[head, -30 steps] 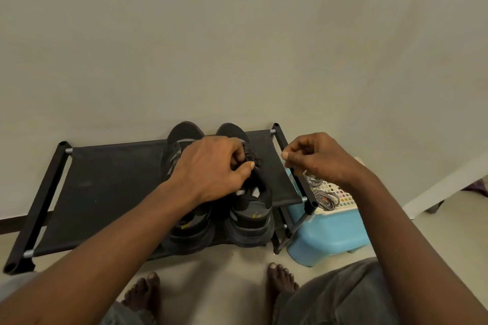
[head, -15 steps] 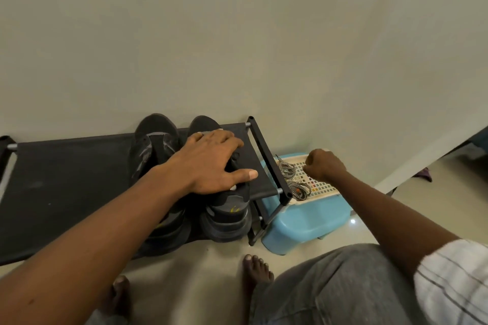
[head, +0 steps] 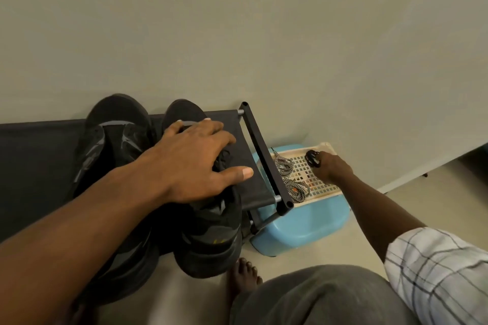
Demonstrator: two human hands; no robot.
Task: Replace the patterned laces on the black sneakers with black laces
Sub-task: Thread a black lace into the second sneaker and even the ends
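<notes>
Against the far wall, seen from the head camera, a black fabric shoe rack carries two black sneakers side by side, toes toward the wall and heels jutting over the near edge. The left sneaker stands untouched. The left grip lies flat across the top of the right sneaker, released, fingers spread and nearly straight and the thumb stretched out to the right. A bit of dark lacing shows just under the palm.

Just right of the rack's end frame, on the floor, stands a blue stool with a cream perforated top. Two coiled patterned laces, black and white, lie on the left part of that top, one nearer than the other. The right grip reaches to the far part of the top, its fingertips pinching a small coiled black lace, which sits apart from the patterned coils.

Nearer, a bare foot rests on the floor beside the right sneaker's heel. A grey-trousered knee and a checked sleeve fill the near right corner.
</notes>
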